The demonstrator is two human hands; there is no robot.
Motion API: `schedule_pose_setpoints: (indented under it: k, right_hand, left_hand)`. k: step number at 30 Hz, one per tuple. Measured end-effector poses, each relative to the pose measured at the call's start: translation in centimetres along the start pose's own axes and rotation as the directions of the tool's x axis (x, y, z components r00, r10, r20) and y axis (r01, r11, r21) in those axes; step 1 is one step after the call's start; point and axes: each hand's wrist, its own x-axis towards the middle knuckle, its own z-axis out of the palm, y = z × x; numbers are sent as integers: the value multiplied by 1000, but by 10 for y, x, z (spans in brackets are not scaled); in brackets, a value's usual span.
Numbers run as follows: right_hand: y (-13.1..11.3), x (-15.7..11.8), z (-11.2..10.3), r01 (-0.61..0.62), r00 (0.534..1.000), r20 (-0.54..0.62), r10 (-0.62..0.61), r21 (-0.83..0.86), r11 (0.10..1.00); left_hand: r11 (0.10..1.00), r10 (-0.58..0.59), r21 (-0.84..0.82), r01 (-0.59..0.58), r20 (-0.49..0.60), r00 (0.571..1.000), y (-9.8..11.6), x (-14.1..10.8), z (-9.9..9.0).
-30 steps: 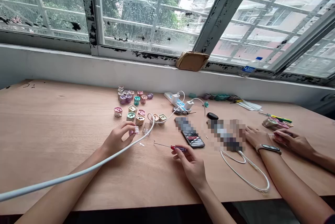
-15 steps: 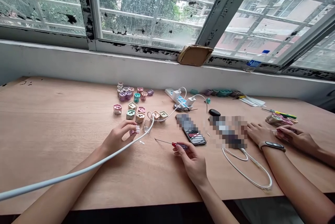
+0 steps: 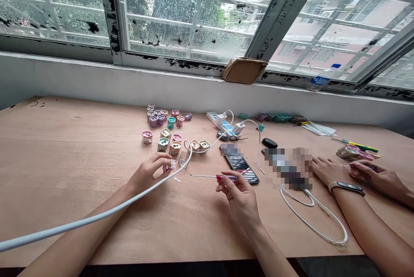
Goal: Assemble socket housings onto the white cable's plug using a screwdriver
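My left hand [image 3: 150, 173] grips a small clear and pink piece [image 3: 170, 165] between thumb and fingers, just above the table. My right hand [image 3: 237, 188] is closed on the red handle of a thin screwdriver [image 3: 203, 176], whose shaft points left toward that piece. A clear box [image 3: 183, 159] stands beside the piece, partly behind the white cable. Beneath the cable lies a small white strip [image 3: 177, 179]. Several hexagonal pots with coloured rims, among them a green one [image 3: 163, 144] and a pink one [image 3: 147, 137], stand behind my left hand.
A white cable [image 3: 129, 201] crosses in front of my left forearm. Near my right hand lies a phone [image 3: 242, 165]. A power strip [image 3: 213, 117] holds two chargers. On the right, another person's hands [image 3: 326, 171] are beside more pots [image 3: 351, 152] and a yellow-green tool [image 3: 362, 146].
The view has shifted slightly. My right hand has turned, and the screwdriver shaft now lies nearly level. The piece in my left hand has tilted a little.
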Motion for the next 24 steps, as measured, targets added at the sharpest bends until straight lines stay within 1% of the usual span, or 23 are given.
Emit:
schedule_pose_setpoints:
  k: [2, 4, 9, 12, 14, 18, 24]
  right_hand:
    - [-3, 7, 8, -39, 998, 48, 35, 71, 997]
    - [-8, 16, 19, -34, 995, 92, 25, 96, 995]
    - [-24, 44, 54, 69, 974, 209, -87, 92, 993]
    - [-30, 59, 73, 125, 959, 240, -149, 109, 986]
    - [-30, 65, 81, 141, 955, 247, -166, 117, 983]
    - [-22, 68, 87, 116, 959, 243, -148, 141, 983]
    - [-12, 61, 85, 99, 969, 205, -139, 196, 976]
  left_hand:
    - [1000, -8, -12, 8, -3, 1000, 0, 0, 0]
    - [1000, -18, -20, 17, -12, 1000, -1, 0, 0]
    - [998, -56, -43, 54, -56, 997, -4, 2, -2]
    - [994, -91, -62, 86, -78, 993, -4, 2, -2]
    - [992, -106, -74, 100, -79, 991, -4, 2, -2]
    - [992, -99, -89, 92, -76, 992, -1, 4, -2]
    - [989, -92, -118, 84, -59, 994, 3, 3, 0]
